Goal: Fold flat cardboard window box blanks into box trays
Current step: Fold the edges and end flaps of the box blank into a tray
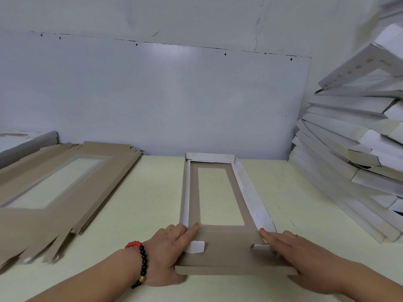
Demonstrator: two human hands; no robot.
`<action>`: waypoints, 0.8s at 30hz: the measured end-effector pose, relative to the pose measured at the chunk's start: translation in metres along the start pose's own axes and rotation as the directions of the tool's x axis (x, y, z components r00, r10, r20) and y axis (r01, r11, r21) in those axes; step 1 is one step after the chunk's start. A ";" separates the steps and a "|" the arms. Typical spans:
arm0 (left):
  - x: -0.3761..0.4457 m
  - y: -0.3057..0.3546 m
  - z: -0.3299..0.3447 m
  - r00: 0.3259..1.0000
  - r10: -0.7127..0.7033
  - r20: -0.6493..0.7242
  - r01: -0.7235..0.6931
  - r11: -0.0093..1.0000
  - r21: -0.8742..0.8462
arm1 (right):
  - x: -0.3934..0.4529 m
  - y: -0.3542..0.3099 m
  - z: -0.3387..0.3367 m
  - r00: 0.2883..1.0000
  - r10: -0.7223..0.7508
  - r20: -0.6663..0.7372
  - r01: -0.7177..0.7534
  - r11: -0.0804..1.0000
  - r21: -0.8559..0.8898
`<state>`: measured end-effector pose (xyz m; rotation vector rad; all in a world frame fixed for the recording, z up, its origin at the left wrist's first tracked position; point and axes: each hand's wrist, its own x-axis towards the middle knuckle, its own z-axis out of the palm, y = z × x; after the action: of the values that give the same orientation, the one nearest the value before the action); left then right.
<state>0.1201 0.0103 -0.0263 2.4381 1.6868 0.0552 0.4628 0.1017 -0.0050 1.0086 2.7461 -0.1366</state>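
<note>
left hand point(169, 247) and right hand point(292, 256), fingers straight, press the near corners of the half-folded box blank point(220, 253); flat blanks point(72, 190) at 10 o'clock.

My left hand point(169, 251) lies flat, palm down, forearm coming in from the lower left with a bracelet point(139, 263) of red and black beads on the wrist (one gold bead among the black). Its forefinger is stretched straight forward, and a ring shows on one of the outer fingers. My right hand point(298, 256) mirrors it from the lower right, palm down, fingers straight and close together, forefinger pointing forward and inward, a ring on one finger too.
</note>
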 end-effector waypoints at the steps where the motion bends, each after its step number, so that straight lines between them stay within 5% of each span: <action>1: 0.000 0.001 0.002 1.000 0.005 -0.030 -0.005 1.000 -0.010 | 0.000 0.000 0.000 1.000 -0.002 -0.009 0.002 1.000 0.010; 16: 0.005 -0.005 -0.001 0.984 -0.057 -0.170 0.011 0.966 -0.260 | 0.003 0.013 0.009 0.980 0.095 -0.173 -0.016 0.912 0.409; 24: 0.008 -0.005 0.004 0.962 -0.153 -0.226 0.078 0.949 -0.307 | 0.016 0.014 0.014 0.959 0.100 -0.265 0.033 0.889 0.457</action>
<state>0.1192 0.0186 -0.0316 2.1770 1.7671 0.5762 0.4628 0.1201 -0.0224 1.2746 3.0259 -0.7210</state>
